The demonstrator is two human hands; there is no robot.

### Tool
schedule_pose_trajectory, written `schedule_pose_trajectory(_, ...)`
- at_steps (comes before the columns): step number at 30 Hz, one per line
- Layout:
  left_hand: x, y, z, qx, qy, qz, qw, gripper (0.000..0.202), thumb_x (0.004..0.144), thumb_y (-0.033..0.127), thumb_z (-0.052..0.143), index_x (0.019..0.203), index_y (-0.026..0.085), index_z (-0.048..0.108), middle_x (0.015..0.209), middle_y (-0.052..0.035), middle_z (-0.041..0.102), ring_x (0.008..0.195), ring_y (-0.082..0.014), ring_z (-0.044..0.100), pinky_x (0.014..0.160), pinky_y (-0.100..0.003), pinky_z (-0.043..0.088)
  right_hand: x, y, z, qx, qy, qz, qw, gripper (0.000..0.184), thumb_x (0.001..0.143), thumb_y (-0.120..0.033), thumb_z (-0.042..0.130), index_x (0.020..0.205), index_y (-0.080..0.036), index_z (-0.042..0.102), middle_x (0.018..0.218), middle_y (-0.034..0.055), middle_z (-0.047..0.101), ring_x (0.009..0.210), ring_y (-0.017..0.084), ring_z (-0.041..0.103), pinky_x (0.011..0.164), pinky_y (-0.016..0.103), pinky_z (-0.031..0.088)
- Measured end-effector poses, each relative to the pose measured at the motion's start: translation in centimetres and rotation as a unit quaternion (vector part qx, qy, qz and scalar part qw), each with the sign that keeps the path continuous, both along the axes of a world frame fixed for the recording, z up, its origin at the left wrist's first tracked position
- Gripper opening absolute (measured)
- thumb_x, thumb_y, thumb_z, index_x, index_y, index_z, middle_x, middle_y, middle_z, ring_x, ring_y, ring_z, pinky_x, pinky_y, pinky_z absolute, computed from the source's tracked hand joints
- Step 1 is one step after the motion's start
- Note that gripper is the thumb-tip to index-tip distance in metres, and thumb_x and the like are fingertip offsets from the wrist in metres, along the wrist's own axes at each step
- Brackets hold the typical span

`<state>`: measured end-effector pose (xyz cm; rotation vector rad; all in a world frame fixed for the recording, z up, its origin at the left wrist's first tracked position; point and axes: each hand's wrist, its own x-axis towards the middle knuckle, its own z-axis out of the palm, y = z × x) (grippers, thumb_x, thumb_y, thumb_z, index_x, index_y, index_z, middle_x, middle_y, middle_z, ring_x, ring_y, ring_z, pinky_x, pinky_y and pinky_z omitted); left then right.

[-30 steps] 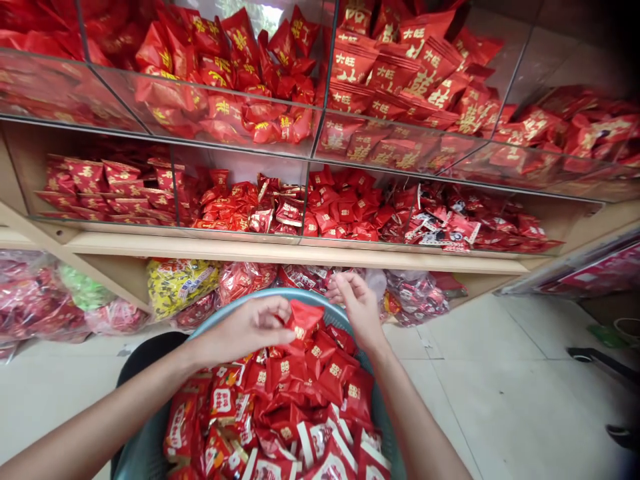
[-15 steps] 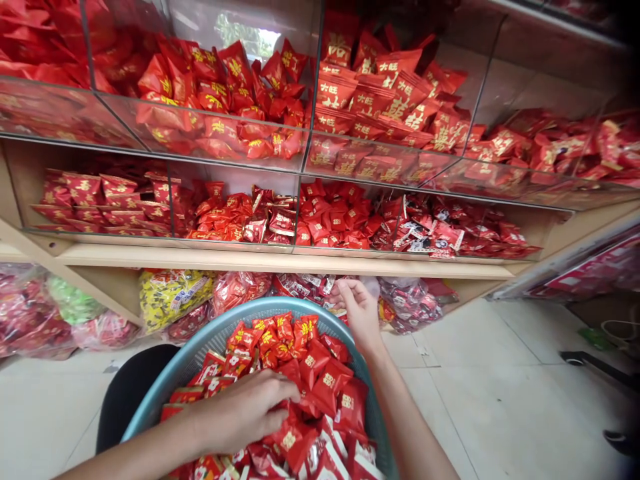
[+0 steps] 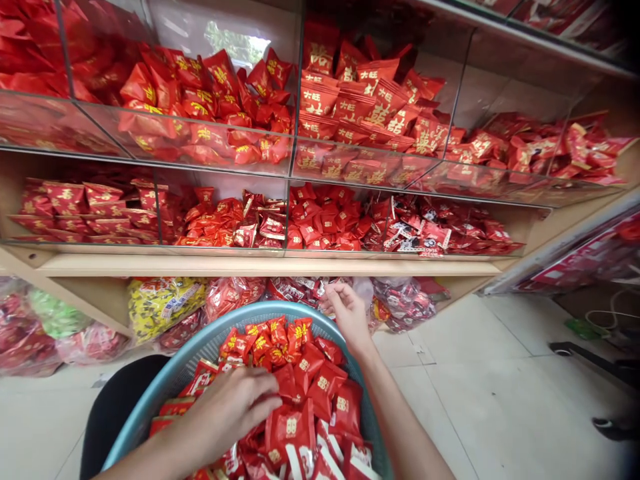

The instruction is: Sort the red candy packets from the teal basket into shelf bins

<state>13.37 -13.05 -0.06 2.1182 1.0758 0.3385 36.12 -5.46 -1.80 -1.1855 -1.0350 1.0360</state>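
Note:
A blue plastic basket (image 3: 197,331) full of red candy packets (image 3: 290,427) with gold and white print is in front of me, a dark-clothed leg at its left. My left hand (image 3: 243,400) lies low over the packets in the middle. Its fingers are half bent, with a gap between them and the thumb, and I see nothing held there. At the far right rim is my right hand (image 3: 349,313), its fingers curled in together. Anything between those fingertips is too small to make out.
Shelves with clear dividers (image 3: 296,133) hold heaps of red packets ahead. Under the bottom wooden ledge (image 3: 200,266) stand plastic bags of sweets, one yellow (image 3: 165,303). To the right are pale floor tiles (image 3: 480,387) and a dark castered chair base (image 3: 595,367).
My left hand has shifted left over the packets, uncovering more of a red packet beside the thumb. The right hand remains at the far rim. The whole view has shifted slightly.

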Motion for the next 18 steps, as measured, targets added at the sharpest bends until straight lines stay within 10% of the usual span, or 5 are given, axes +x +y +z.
schedule_pose_trajectory(6,3.3,4.6,2.2,0.184,0.006,-0.100,0.978,0.027,0.090,0.017,0.041,0.109,0.024,0.060,0.110,-0.0048,0.062,0.101,-0.0198,0.055,0.086,-0.032,0.041,-0.2,0.0,-0.2,0.005,-0.006,0.000,1.000,0.028,0.076,-0.047,0.063,0.080,-0.020,0.059,0.069,-0.0003,0.061,0.059,0.014,0.057,0.052,0.025,0.046)
schedule_pose_trajectory(18,7.7,8.4,-0.7,0.336,0.088,-0.217,0.912,0.012,0.088,0.017,0.052,0.089,0.020,0.063,0.088,-0.0037,0.065,0.092,-0.0194,0.055,0.085,-0.032,0.035,0.3,0.0,-0.3,0.009,-0.004,0.002,1.000,0.027,0.077,-0.047,0.061,0.082,-0.020,0.059,0.069,-0.0009,0.060,0.059,0.013,0.057,0.054,0.025,0.045)
